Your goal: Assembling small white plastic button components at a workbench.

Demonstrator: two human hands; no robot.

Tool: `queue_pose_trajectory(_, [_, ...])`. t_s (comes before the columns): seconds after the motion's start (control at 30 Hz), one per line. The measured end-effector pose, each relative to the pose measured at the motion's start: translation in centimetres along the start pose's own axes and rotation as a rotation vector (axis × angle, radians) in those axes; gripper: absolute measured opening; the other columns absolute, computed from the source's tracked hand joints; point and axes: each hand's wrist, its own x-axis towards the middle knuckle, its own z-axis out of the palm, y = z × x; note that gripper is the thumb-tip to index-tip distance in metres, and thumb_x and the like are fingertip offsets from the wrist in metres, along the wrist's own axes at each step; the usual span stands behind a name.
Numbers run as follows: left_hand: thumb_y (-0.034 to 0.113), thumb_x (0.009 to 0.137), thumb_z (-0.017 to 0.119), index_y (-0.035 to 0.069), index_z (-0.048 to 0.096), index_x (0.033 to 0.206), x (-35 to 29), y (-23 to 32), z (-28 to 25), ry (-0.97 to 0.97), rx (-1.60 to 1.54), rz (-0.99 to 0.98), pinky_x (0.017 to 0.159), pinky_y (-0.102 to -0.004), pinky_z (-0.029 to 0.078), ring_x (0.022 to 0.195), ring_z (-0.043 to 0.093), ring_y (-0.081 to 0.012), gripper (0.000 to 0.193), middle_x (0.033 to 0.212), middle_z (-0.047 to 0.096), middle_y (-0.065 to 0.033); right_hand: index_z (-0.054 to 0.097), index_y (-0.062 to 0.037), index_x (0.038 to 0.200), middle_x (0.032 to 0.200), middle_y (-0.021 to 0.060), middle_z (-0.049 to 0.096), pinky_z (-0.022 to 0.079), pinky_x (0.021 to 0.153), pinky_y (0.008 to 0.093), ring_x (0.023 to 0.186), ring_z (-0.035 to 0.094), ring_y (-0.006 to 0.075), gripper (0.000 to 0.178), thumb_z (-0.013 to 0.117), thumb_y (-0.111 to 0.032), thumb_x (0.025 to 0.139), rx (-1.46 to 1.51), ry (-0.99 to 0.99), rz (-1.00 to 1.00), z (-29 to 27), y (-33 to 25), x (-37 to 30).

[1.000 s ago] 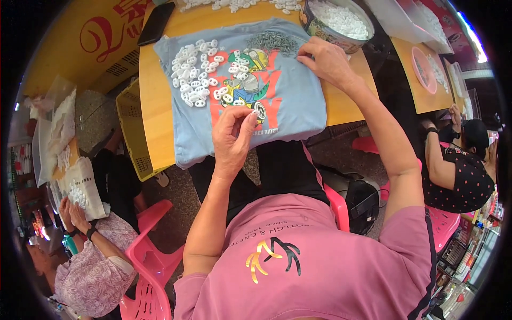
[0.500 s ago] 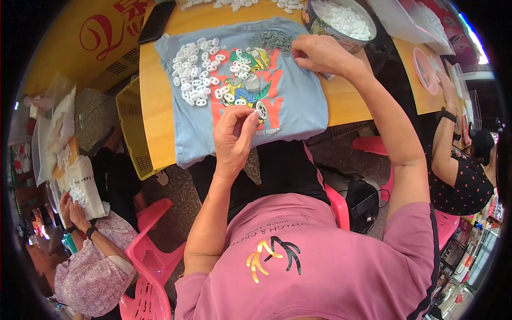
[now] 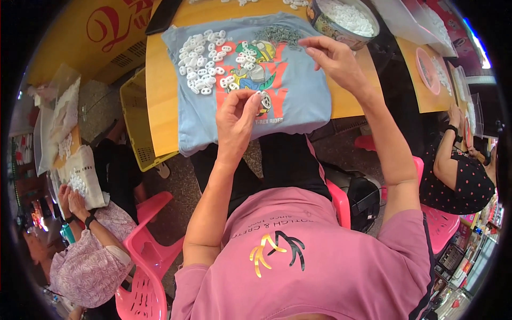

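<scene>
Head view: we find the left hand (image 3: 236,118) over the near part of a folded blue cloth (image 3: 306,98), thumb and forefinger drawn together on what looks like a small white piece (image 3: 260,93); the fingertips cover most of it, so its form is hidden from us. The right hand (image 3: 341,65) hangs at the far right, fingers loosely curled, just beside a pile of small dark bits (image 3: 277,36); whether it pinches one of them we cannot tell.

White oval pieces (image 3: 201,63), each with two holes, lie heaped on the cloth's left part; a few more sit over its printed figure; beyond, a round tub (image 3: 321,22) stands full of white pieces.

On handling, we judge the ovals light, stiff and smooth — plastic, by their look — hardly fragile, but apt to slip or spin under a hard squeeze; best taken by the outer rim between thumb and forefinger pads, holes left uncovered. The dark bits seem thin, nearly weightless and prone to tangle; we would lift one from the pile's edge with the very fingertips. The cloth looks soft — it should keep dropped pieces from rolling.
</scene>
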Motion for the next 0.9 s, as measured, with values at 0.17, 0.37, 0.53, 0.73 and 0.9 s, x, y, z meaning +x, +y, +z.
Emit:
queue_pose_trajectory(0.17, [0.012,0.095,0.062,0.0,0.061,0.099,-0.2,1.5,0.3,0.001,-0.02,0.004,0.07,-0.0219,0.051,0.077,0.06,-0.0063,0.013,0.086,0.064,-0.0009,0.066,0.0018,0.108,0.091,0.0052,0.067,0.048,0.067,0.0223,0.072,0.057,0.0076,0.021,0.064,-0.013,0.093,0.385,-0.025,0.079,3.6,-2.9,-2.6])
queue_pose_trajectory(0.37, [0.013,0.095,0.062,0.0,0.06,0.099,-0.7,2.9,0.8,-0.044,-0.028,0.014,0.071,-0.0227,0.051,0.078,0.06,-0.0079,0.014,0.087,0.063,-0.0023,0.067,-0.0012,0.099,0.084,0.0044,0.066,0.048,0.065,0.0234,0.069,0.056,0.0092,0.015,0.066,-0.015,0.092,0.861,-0.035,0.164,6.9,-4.7,-4.5])
queue_pose_trajectory(0.53, [0.014,0.095,0.062,-0.001,0.059,0.099,-1.1,3.3,0.6,-0.044,-0.074,-0.007,0.072,-0.0232,0.051,0.079,0.061,-0.0086,0.015,0.088,0.063,-0.003,0.066,-0.0024,0.097,0.078,0.0011,0.062,0.048,0.063,0.0235,0.068,0.055,0.0081,0.017,0.064,-0.019,0.094,0.949,-0.069,0.258,7.9,-5.3,-5.0])
queue_pose_trajectory(0.73, [0.013,0.096,0.061,-0.002,0.058,0.099,-1.3,4.1,1.1,-0.034,-0.124,-0.001,0.072,-0.0243,0.052,0.079,0.062,-0.0097,0.016,0.088,0.063,-0.0044,0.065,-0.0037,0.096,0.077,-0.0006,0.06,0.046,0.06,0.0218,0.065,0.053,0.0069,0.02,0.062,-0.023,0.096,0.945,-0.053,0.254,8.4,-5.7,-5.4])
queue_pose_trajectory(0.9, [0.013,0.096,0.06,-0.002,0.057,0.099,-1.3,4.2,1.1,-0.024,-0.127,0.021,0.071,-0.0244,0.052,0.078,0.063,-0.0103,0.016,0.088,0.064,-0.0053,0.064,-0.0044,0.095,0.077,-0.0009,0.06,0.043,0.059,0.0203,0.065,0.052,0.0062,0.018,0.062,-0.022,0.096,0.924,-0.042,0.217,8.7,-5.9,-5.4])
